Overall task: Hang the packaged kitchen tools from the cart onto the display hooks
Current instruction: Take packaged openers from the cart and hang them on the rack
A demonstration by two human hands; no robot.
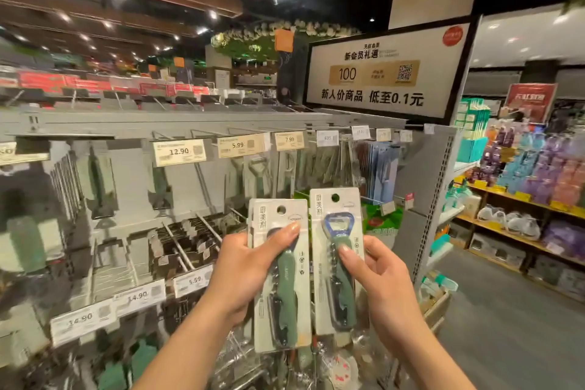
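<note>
I hold two packaged green bottle openers upright, side by side, in front of the display. My left hand grips the left package, thumb across its front. My right hand grips the right package, thumb on the opener's green handle; its blue opener head shows above. Each card has a round hang hole at the top. Display hooks stick out from the grey panel to the left, some bare, some loaded with packaged tools. The cart with more packaged goods lies below my hands, blurred.
Price tags run along the hook rows. A framed promotion sign stands above the panel's right end. A shelf aisle with colourful goods opens on the right, with bare floor in front of it.
</note>
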